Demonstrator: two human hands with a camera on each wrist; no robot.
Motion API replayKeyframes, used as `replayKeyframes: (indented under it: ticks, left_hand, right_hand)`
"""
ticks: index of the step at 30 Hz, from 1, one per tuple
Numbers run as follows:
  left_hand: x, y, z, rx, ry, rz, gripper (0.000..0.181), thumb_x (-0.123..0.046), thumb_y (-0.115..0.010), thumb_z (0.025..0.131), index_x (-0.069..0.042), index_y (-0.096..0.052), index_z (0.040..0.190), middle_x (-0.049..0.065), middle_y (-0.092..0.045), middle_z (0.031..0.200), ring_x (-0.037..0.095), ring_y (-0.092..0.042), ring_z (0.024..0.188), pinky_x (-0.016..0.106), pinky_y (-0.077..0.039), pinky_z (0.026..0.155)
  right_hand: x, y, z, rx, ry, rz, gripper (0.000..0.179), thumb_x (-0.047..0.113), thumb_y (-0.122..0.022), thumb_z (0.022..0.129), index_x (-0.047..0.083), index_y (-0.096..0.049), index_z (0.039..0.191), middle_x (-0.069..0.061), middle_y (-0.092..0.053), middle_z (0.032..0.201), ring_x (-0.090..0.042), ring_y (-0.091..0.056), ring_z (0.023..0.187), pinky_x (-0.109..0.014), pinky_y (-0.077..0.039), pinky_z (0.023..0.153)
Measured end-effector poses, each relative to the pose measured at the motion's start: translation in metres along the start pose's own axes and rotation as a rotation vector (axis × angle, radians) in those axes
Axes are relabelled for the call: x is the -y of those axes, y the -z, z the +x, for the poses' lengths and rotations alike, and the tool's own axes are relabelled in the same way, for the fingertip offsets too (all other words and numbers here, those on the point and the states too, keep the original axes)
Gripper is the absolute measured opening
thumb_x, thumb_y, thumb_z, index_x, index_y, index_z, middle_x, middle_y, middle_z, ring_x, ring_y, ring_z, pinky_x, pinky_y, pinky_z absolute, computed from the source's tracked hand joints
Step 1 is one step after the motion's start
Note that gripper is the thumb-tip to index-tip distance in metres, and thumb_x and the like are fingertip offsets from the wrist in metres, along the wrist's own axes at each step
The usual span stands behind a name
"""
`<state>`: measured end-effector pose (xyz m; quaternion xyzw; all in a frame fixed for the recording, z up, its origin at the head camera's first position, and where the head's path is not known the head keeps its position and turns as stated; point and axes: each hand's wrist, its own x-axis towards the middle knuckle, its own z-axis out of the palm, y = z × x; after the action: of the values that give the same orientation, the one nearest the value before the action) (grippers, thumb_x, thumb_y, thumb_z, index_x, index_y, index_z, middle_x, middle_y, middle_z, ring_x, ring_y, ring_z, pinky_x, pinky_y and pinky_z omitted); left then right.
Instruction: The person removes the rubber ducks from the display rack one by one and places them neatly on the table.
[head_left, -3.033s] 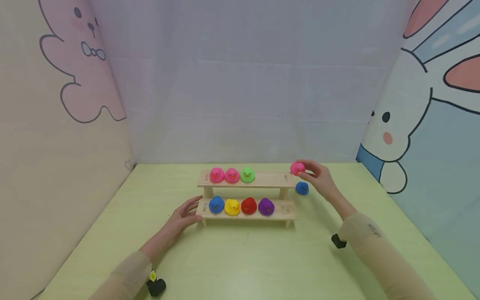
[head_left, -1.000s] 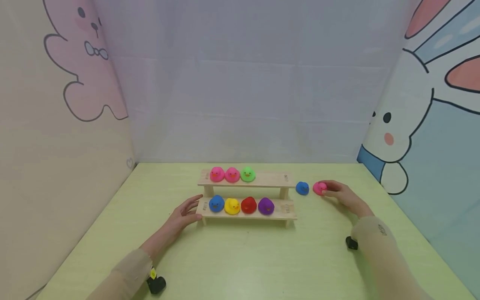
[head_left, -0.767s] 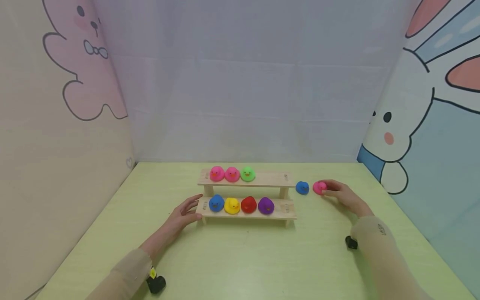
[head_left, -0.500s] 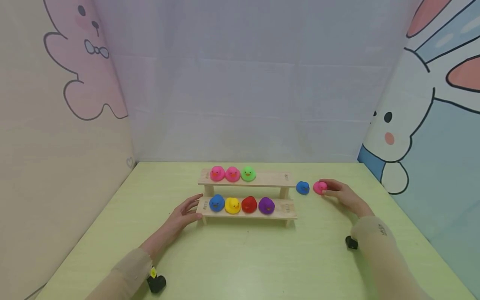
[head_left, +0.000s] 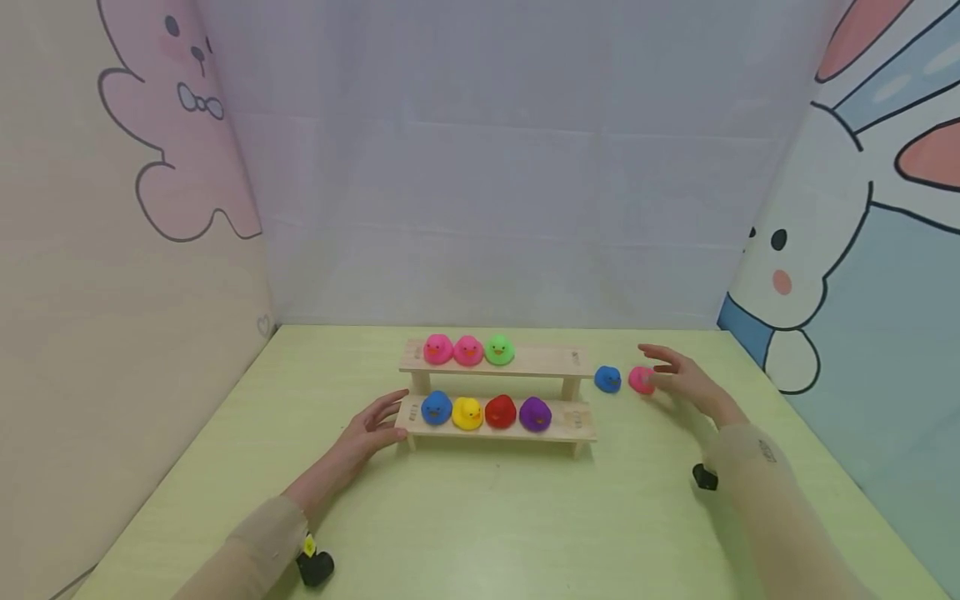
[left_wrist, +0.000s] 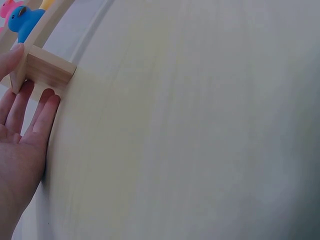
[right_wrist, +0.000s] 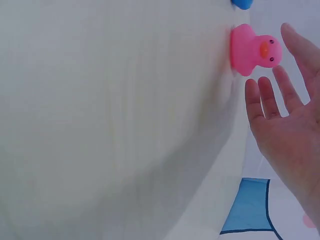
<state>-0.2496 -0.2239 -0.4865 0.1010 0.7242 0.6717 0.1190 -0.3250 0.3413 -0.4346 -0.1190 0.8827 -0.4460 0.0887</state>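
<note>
A two-step wooden stand (head_left: 566, 423) holds small rubber ducks. My left hand (head_left: 369, 429) holds its lower step at the left end, thumb at the front corner and fingers by the end face, as the left wrist view shows too. My right hand (head_left: 686, 382) hovers just right of a pink rubber duck (head_left: 641, 380) on the table, fingers spread and apart from it. The right wrist view shows that duck (right_wrist: 252, 49) upright beside the open palm. A blue rubber duck (head_left: 608, 379) sits between it and the stand.
The upper step carries two pink ducks (head_left: 468, 351) and a green duck (head_left: 499, 350). Along the lower step stand a blue (head_left: 437, 408), a yellow (head_left: 467, 413), a red (head_left: 500, 412) and a purple duck (head_left: 536, 414). Fabric walls (head_left: 480, 208) border the table (head_left: 480, 517).
My right hand has carried the pink duck from beside the upper step to the table right of the blue one, then let go and lifted slightly. The left hand stays put.
</note>
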Motion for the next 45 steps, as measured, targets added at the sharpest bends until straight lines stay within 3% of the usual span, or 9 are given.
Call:
replayKeyframes:
  ticks: [10, 19, 25, 30, 38, 45]
  left_hand:
    - [0.001, 0.001, 0.001, 0.017, -0.014, 0.014, 0.070, -0.011, -0.065, 0.093, -0.016, -0.031, 0.155, 0.019, -0.036, 0.157, 0.011, -0.060, 0.119, 0.025, -0.048, 0.100]
    - [0.002, 0.001, 0.002, 0.010, 0.001, 0.005, 0.070, -0.010, -0.065, 0.093, -0.016, -0.032, 0.154, 0.018, -0.036, 0.157, 0.008, -0.061, 0.116, 0.024, -0.048, 0.099]
    - [0.003, 0.002, 0.002, 0.018, -0.014, -0.002, 0.071, -0.009, -0.065, 0.093, -0.014, -0.031, 0.155, 0.021, -0.035, 0.157, 0.014, -0.060, 0.120, 0.024, -0.048, 0.099]
    - [0.001, 0.000, 0.001, 0.007, -0.001, 0.006, 0.071, -0.010, -0.066, 0.092, -0.016, -0.032, 0.155, 0.019, -0.036, 0.157, 0.011, -0.060, 0.118, 0.024, -0.048, 0.099]
    - [0.001, 0.001, 0.000, 0.018, -0.021, 0.002, 0.071, -0.010, -0.065, 0.093, -0.014, -0.031, 0.155, 0.021, -0.035, 0.157, 0.009, -0.061, 0.115, 0.023, -0.049, 0.098]
    - [0.000, 0.000, 0.000, 0.000, 0.004, 0.008, 0.070, -0.011, -0.066, 0.092, -0.017, -0.033, 0.154, 0.018, -0.037, 0.156, 0.007, -0.061, 0.115, 0.023, -0.049, 0.098]
  right_hand:
    - [0.045, 0.019, 0.021, -0.066, 0.064, -0.034, 0.071, 0.023, -0.061, 0.098, 0.012, -0.023, 0.157, -0.021, -0.020, 0.163, -0.051, -0.026, 0.143, -0.075, -0.027, 0.110]
    - [0.081, 0.020, 0.036, -0.105, 0.134, -0.064, 0.067, 0.025, -0.062, 0.097, 0.016, -0.030, 0.156, -0.014, -0.024, 0.164, -0.046, -0.029, 0.144, -0.071, -0.030, 0.111]
    - [0.107, 0.007, 0.044, -0.113, 0.231, -0.060, 0.062, 0.021, -0.065, 0.096, 0.012, -0.039, 0.152, -0.015, -0.034, 0.160, -0.043, -0.039, 0.139, -0.066, -0.035, 0.112]
    - [0.125, -0.006, 0.048, -0.098, 0.300, -0.029, 0.060, 0.018, -0.067, 0.095, 0.010, -0.043, 0.149, -0.015, -0.039, 0.157, -0.041, -0.042, 0.138, -0.061, -0.040, 0.111]
    - [0.144, -0.026, 0.054, -0.069, 0.347, 0.004, 0.060, 0.019, -0.067, 0.094, 0.013, -0.044, 0.149, -0.010, -0.040, 0.157, -0.037, -0.041, 0.140, -0.059, -0.040, 0.112]
    - [0.162, -0.048, 0.056, -0.077, 0.371, 0.053, 0.059, 0.019, -0.070, 0.093, 0.014, -0.047, 0.147, -0.009, -0.045, 0.154, -0.035, -0.045, 0.137, -0.058, -0.040, 0.113]
